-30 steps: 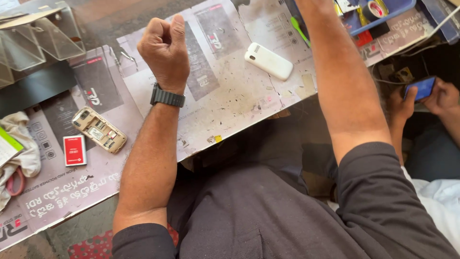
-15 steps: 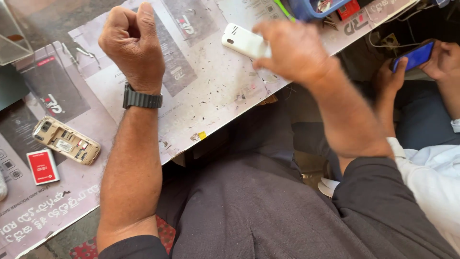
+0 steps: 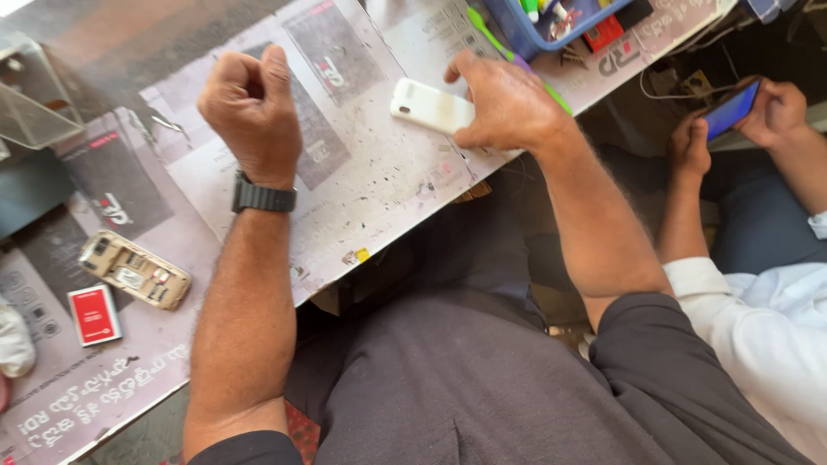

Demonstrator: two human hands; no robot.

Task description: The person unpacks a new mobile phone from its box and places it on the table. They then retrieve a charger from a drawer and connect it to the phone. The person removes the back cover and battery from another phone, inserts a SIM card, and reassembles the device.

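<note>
Small red rectangular pack lower left on table; lit blue phone screen upper right, held by a co-worker.

Daylight falls warm and fairly bright across the worktop, strongest on the pale printed sheet near the white phone and on the back of the right hand. The left hand throws only a soft, short shadow. The top left corner is washed out by glare, and the clear plastic box there looks hazy and smeared. Under the worktop edge the lap lies in deep shade. The co-worker's phone screen glows blue. Edges are slightly soft with motion blur.
</note>
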